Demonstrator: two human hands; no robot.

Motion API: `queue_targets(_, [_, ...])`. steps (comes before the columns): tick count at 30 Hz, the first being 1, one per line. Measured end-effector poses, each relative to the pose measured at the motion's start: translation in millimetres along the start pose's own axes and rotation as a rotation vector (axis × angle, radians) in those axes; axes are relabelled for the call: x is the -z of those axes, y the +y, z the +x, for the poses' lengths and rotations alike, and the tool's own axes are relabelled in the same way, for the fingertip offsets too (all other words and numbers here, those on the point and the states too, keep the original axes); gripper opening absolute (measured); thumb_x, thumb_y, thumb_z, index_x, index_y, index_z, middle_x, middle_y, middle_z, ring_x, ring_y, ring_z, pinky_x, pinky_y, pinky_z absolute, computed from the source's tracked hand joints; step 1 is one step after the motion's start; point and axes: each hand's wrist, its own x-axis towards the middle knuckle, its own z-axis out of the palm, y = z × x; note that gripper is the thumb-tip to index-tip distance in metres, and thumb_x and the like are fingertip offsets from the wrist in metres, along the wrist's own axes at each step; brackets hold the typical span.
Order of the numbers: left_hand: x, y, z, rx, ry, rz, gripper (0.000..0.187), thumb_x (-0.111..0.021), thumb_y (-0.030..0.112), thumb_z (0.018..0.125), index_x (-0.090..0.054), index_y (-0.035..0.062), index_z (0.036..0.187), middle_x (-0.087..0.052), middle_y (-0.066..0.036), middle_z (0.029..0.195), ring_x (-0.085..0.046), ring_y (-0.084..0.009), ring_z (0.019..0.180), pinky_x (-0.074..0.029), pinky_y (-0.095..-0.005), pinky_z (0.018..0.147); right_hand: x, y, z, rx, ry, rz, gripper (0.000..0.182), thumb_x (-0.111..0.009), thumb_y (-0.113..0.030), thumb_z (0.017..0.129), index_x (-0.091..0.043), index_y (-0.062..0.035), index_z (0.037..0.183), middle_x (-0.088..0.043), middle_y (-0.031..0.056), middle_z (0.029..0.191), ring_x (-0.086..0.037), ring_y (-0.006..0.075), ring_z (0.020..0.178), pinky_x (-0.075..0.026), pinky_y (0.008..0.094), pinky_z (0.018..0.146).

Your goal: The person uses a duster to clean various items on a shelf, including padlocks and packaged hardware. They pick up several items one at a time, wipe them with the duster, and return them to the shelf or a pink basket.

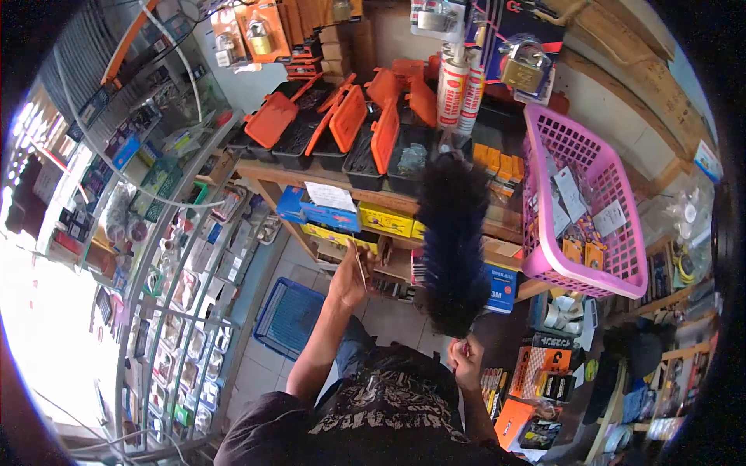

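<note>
A dark, fluffy feather duster (454, 245) stands out in front of me. My right hand (466, 359) is closed round its handle, close to my body. Its far end reaches up to the shelf top, over black bins (364, 165) with raised orange lids (347, 118) and beside silicone sealant tubes (458, 89). My left hand (350, 278) is in front of the lower shelf, its fingers closed on a thin, flat, pale piece (359, 262) seen almost edge-on. Near those fingers are yellow boxes (385, 220) and a blue box (318, 211) with a white paper on it.
At the right, a pink plastic basket (584, 276) holds packaged goods. Small orange boxes (499, 165) lie beside it. A blue crate (289, 318) sits on the tiled floor. Along the left runs a glass-and-metal display rack (167, 311). Padlocks (522, 70) hang above.
</note>
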Motion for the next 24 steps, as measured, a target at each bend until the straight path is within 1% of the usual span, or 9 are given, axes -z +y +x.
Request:
queue_targets(4, [7,18,1,-0.089,0.029,-0.134,0.040,-0.055,0.039,0.097,-0.055,0.0113,0.126,-0.061,-0.005,0.120,-0.065,-0.0105,0.089,-0.057,-0.0201,0.061,10,8,5,0.044,-0.087,0.013,0.025,-0.052,-0.027,0.099,-0.053,-0.0016,0.100,-0.048,0.0021,0.064,-0.037,0.0055,0.045,-0.028,0.0218,0.042])
queue_targets(7, [0,30,-6,-0.253,-0.201,-0.114,0.047,-0.040,0.039,0.102,-0.043,0.0119,0.140,-0.052,-0.009,0.138,-0.050,-0.0252,0.126,-0.043,-0.0420,0.102,10,1,8,0.031,-0.104,-0.136,0.027,-0.051,-0.027,0.099,-0.053,-0.0005,0.104,-0.048,0.0011,0.065,-0.037,0.0045,0.046,-0.028,0.0220,0.042])
queue_targets(10, [-25,44,-31,-0.188,-0.329,-0.307,0.057,-0.032,0.050,0.101,-0.037,0.0134,0.144,-0.046,-0.010,0.143,-0.045,-0.0289,0.131,-0.036,-0.0492,0.108,12,4,6,-0.017,-0.159,-0.259,0.024,-0.052,-0.023,0.099,-0.054,-0.0010,0.106,-0.049,-0.0003,0.066,-0.039,0.0040,0.050,-0.029,0.0225,0.045])
queue_targets(11, [4,46,-5,-0.138,-0.821,-0.358,0.065,-0.024,0.058,0.099,-0.035,0.0124,0.145,-0.041,-0.011,0.146,-0.042,-0.0315,0.133,-0.029,-0.0539,0.111,12,7,5,-0.011,-0.196,-0.347,0.021,-0.054,-0.021,0.098,-0.055,-0.0015,0.104,-0.049,-0.0012,0.067,-0.040,0.0040,0.052,-0.030,0.0227,0.047])
queue_targets(14, [-21,49,-28,-0.241,-0.617,-0.335,0.066,-0.025,0.058,0.099,-0.035,0.0110,0.145,-0.042,-0.012,0.145,-0.043,-0.0332,0.131,-0.028,-0.0562,0.111,-8,-4,2,-0.032,-0.227,-0.468,0.016,-0.057,-0.017,0.094,-0.057,-0.0014,0.096,-0.048,-0.0023,0.064,-0.042,0.0047,0.057,-0.032,0.0242,0.050])
queue_targets(16, [-24,45,-24,-0.382,-0.618,-0.271,0.069,-0.025,0.058,0.099,-0.034,0.0087,0.145,-0.044,-0.015,0.143,-0.043,-0.0348,0.131,-0.028,-0.0559,0.111,-20,-15,8,-0.048,-0.317,-0.585,0.023,-0.057,-0.023,0.095,-0.054,-0.0018,0.087,-0.038,0.0059,0.057,-0.036,0.0119,0.051,-0.032,0.0298,0.049])
queue_targets(18, [-30,55,-32,-0.160,-0.943,-0.327,0.069,-0.027,0.057,0.098,-0.035,0.0056,0.144,-0.045,-0.017,0.141,-0.044,-0.0349,0.129,-0.029,-0.0559,0.111,-20,-10,9,-0.077,-0.262,-0.569,0.025,-0.057,-0.024,0.095,-0.053,-0.0012,0.086,-0.037,0.0067,0.057,-0.036,0.0128,0.052,-0.033,0.0316,0.049])
queue_targets(19, [-39,53,-32,-0.227,-0.512,-0.301,0.069,-0.026,0.056,0.099,-0.036,0.0040,0.143,-0.046,-0.019,0.140,-0.045,-0.0357,0.129,-0.031,-0.0515,0.111,-19,-4,9,-0.061,-0.245,-0.578,0.026,-0.057,-0.025,0.096,-0.053,-0.0011,0.086,-0.037,0.0070,0.057,-0.036,0.0128,0.052,-0.033,0.0315,0.049])
queue_targets(24, [-38,45,-32,-0.393,-0.442,0.303,0.068,-0.023,0.055,0.100,-0.037,0.0043,0.143,-0.047,-0.016,0.141,-0.045,-0.0322,0.130,-0.031,-0.0420,0.113,-10,13,3,0.040,-0.392,-0.586,0.028,-0.059,-0.027,0.095,-0.052,-0.0011,0.085,-0.036,0.0065,0.057,-0.035,0.0126,0.053,-0.033,0.0307,0.049])
